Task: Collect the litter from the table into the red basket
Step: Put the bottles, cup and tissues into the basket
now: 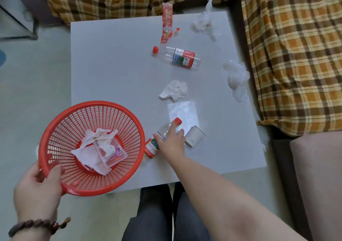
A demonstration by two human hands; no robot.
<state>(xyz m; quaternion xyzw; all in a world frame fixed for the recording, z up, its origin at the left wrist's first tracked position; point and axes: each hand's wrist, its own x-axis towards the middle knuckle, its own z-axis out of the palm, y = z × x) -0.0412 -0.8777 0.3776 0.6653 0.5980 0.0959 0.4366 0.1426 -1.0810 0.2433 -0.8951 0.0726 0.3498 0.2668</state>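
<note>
My left hand [38, 187] grips the near rim of the red basket [129, 122], which holds crumpled tissues and a clear plastic packet. My right hand [171, 142] lies over a clear bottle with a red cap [150, 147] lying on the white table [114, 61]; the fingers are spread across it and not closed. A small white box [195, 138] sits just right of that hand. Beyond it are a flat white sheet [184, 112], a crumpled tissue [174, 91], a second bottle [177, 56], a red wrapper [166, 21] and crumpled clear plastic [203, 23] [236, 78].
A checked orange-brown cloth [296, 55] covers seating along the far and right sides of the table. A beige cushion [318, 176] is at the right. My dark-trousered knees [162, 213] are under the near edge. Pale floor [33, 83] lies to the left.
</note>
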